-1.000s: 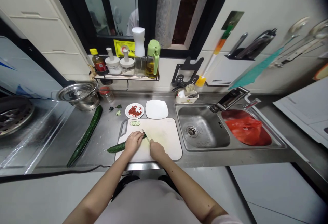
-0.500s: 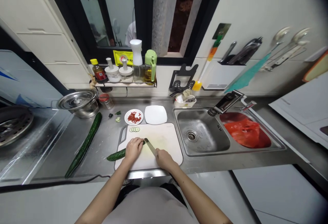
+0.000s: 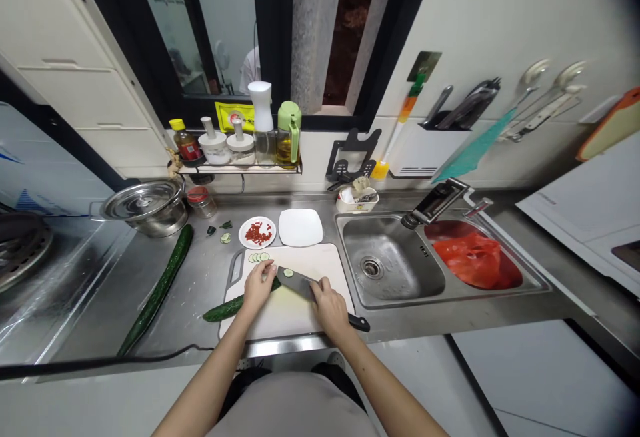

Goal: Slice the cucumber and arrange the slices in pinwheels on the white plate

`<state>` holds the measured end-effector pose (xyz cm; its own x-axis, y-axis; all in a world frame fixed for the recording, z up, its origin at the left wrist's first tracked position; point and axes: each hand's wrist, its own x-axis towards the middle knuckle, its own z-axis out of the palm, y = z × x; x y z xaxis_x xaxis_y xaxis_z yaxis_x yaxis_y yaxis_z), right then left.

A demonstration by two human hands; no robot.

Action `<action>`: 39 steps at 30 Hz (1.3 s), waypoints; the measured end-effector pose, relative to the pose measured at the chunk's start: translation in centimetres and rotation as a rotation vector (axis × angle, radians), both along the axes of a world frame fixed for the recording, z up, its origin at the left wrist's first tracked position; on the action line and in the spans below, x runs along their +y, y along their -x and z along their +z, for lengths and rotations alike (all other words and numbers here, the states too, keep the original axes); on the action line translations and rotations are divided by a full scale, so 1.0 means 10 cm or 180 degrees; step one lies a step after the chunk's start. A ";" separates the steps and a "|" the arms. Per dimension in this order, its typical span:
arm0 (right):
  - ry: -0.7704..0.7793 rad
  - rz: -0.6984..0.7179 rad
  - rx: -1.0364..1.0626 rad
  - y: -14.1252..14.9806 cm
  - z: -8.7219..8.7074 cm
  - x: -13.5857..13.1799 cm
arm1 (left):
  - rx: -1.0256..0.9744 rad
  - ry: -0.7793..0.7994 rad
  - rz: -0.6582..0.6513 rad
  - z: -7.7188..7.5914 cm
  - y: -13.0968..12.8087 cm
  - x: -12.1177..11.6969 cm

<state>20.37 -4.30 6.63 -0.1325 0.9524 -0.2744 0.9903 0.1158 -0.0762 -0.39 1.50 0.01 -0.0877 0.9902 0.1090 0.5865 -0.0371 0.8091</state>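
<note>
My right hand (image 3: 330, 303) grips the black handle of a kitchen knife (image 3: 299, 283). The blade is turned so its flat side faces up, with one thin cucumber slice (image 3: 289, 273) lying on it. My left hand (image 3: 257, 287) is over the cut cucumber (image 3: 223, 310), its thumb and fingers slightly apart and pointing towards the blade. The cucumber's cut end shows just past the hand; its middle is hidden under it. A short row of cucumber slices (image 3: 259, 257) lies near the far left of the white cutting board (image 3: 300, 327).
A whole cucumber (image 3: 159, 293) lies on the left counter. Behind the board are a plate of chopped red pieces (image 3: 257, 232) and a white plate (image 3: 301, 227). A lidded pot (image 3: 145, 207) stands at left. The sink (image 3: 395, 267) and a red bag (image 3: 470, 260) are at right.
The knife has turned from edge-down to its flat side up, showing a slice on the blade. My left fingers have lifted from the cucumber towards the blade. The camera view has shifted slightly.
</note>
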 end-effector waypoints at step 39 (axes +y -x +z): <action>-0.0501 0.0131 0.0387 -0.21 -0.21 -0.17 | 0.0072 0.0933 0.0903 -0.12 0.26 0.45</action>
<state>22.49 -6.02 4.56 -0.1955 0.9754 -0.1022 0.9691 0.1761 -0.1727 -2.96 5.98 -1.17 -0.3627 0.9165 -0.1691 0.5582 0.3589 0.7481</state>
